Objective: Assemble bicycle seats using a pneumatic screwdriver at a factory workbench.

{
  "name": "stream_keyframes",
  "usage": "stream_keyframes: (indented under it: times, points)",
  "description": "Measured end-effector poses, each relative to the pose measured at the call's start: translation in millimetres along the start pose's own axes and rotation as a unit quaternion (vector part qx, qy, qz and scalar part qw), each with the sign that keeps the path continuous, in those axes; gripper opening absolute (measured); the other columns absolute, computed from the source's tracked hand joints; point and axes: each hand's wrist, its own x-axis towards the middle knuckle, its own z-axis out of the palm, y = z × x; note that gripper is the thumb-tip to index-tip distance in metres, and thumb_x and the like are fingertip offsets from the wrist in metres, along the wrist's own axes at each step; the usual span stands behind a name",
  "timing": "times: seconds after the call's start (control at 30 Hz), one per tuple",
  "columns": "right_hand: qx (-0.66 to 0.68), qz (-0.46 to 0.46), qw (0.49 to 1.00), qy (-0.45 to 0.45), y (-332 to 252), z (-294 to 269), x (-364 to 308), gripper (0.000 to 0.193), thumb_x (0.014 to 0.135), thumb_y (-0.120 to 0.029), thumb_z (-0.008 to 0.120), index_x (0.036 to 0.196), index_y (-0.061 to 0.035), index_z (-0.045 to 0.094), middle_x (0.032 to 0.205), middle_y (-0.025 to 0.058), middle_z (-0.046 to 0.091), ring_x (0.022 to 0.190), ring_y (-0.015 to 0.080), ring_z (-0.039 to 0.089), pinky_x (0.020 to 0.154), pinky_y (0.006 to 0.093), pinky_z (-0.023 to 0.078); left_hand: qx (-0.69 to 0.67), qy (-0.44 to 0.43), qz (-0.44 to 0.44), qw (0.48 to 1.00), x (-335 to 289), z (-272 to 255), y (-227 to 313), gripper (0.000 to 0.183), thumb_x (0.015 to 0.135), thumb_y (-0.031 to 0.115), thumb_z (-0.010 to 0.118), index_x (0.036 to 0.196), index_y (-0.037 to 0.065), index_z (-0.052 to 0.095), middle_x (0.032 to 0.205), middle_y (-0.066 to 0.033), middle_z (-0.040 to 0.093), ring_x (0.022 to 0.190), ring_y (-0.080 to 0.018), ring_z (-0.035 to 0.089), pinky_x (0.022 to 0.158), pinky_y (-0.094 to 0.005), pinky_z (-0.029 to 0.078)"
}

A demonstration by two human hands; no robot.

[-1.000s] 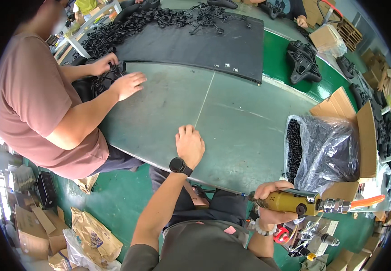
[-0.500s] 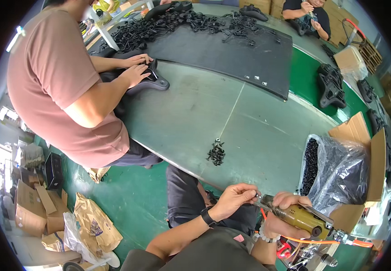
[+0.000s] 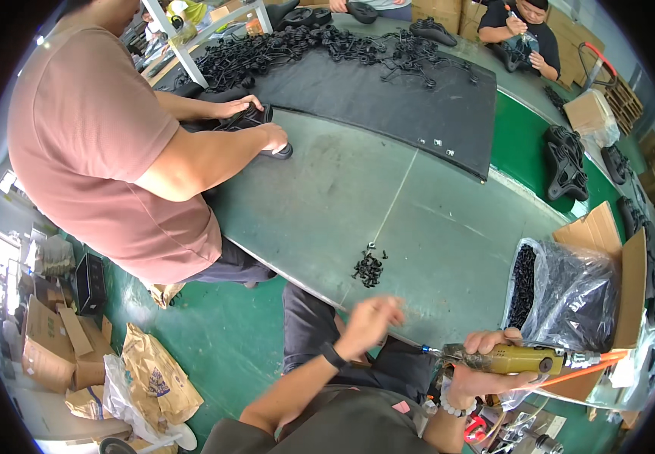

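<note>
My right hand (image 3: pixel 477 384) is wrapped round an olive-yellow air screwdriver (image 3: pixel 520 359), held nearly level, with its bit pointing left. An orange hose runs off its right end. My left hand (image 3: pixel 367 324) is over the table's near edge, apart from the bit; motion smears its fingers, so I cannot make out whether they hold anything. Just beyond it a small pile of black screws (image 3: pixel 368 268) lies on the green-grey table (image 3: pixel 304 189).
At right, an open carton (image 3: pixel 631 284) with a clear plastic liner holds many black screws (image 3: pixel 522 284). A co-worker (image 3: pixel 100 136) at left handles a black saddle-like part (image 3: pixel 278 151). Tangled black parts (image 3: pixel 282 57) lie on a dark mat (image 3: pixel 388 113). Another person (image 3: pixel 532 38) works at far right.
My left hand has moved from the screwdriver's tip leftward and up toward the screw pile. The screwdriver has levelled out. The co-worker's nearer hand has moved right along the black part.
</note>
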Motion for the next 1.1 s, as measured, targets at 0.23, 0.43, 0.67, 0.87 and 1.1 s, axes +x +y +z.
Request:
stream_keyframes:
  times: [0.23, 0.43, 0.67, 0.87, 1.1]
  points:
    - [-0.019, 0.032, 0.999, 0.013, 0.2, -17.4, 5.4, 0.074, 0.084, -0.077, 0.032, 0.1, -0.006, 0.046, 0.054, 0.0078, 0.048, 0.041, 0.0197, 0.044, 0.042, 0.0308, 0.039, 0.264, 0.37, 0.147, 0.879, 72.6, -124.4, -9.8, 0.031, 0.089, 0.023, 0.063, 0.105, -0.004, 0.062, 0.083, -0.0115, 0.069, 0.073, -0.0172, 0.066, 0.067, -0.0314, 0.052]
    - [-0.018, 0.041, 0.999, 0.008, -0.1, -22.0, 8.7, 0.074, 0.085, -0.076, 0.032, 0.1, -0.0053, 0.047, 0.056, 0.0094, 0.049, 0.043, 0.0212, 0.048, 0.042, 0.0327, 0.043, 0.309, 0.368, 0.169, 0.861, 76.3, -127.2, -24.3, 0.024, 0.087, 0.021, 0.064, 0.097, -0.002, 0.066, 0.077, -0.0122, 0.069, 0.068, -0.0189, 0.066, 0.066, -0.0312, 0.052]
    - [0.029, 0.039, 0.998, 0.029, 1.7, -18.3, 10.0, 0.07, 0.088, -0.072, 0.033, 0.101, -0.0052, 0.05, 0.058, 0.0079, 0.049, 0.043, 0.0203, 0.044, 0.042, 0.0315, 0.038, 0.121, 0.299, 0.143, 0.936, 98.2, -161.7, -26.9, 0.035, 0.095, 0.026, 0.055, 0.12, 0.002, 0.053, 0.105, -0.0104, 0.066, 0.082, -0.0165, 0.065, 0.069, -0.0267, 0.051]
    - [0.01, 0.031, 0.999, 0.013, -11.9, -18.6, 9.7, 0.072, 0.088, -0.072, 0.03, 0.099, -0.0041, 0.052, 0.056, 0.0073, 0.048, 0.043, 0.0198, 0.045, 0.041, 0.0313, 0.039, -0.033, 0.197, 0.099, 0.975, 184.4, -250.3, -4.9, 0.057, 0.098, 0.051, 0.038, 0.132, 0.005, 0.044, 0.122, -0.0144, 0.056, 0.095, -0.0211, 0.063, 0.078, -0.0329, 0.054]
    - [0.004, 0.037, 0.999, 0.017, -24.2, -29.4, 0.3, 0.076, 0.084, -0.076, 0.033, 0.1, -0.0031, 0.047, 0.058, 0.0097, 0.05, 0.045, 0.0205, 0.047, 0.04, 0.0329, 0.042, -0.009, 0.148, -0.046, 0.988, 212.9, -208.8, 90.8, 0.066, 0.088, 0.047, 0.06, 0.128, -0.001, 0.039, 0.115, -0.0195, 0.054, 0.089, -0.0298, 0.064, 0.077, -0.0369, 0.058]
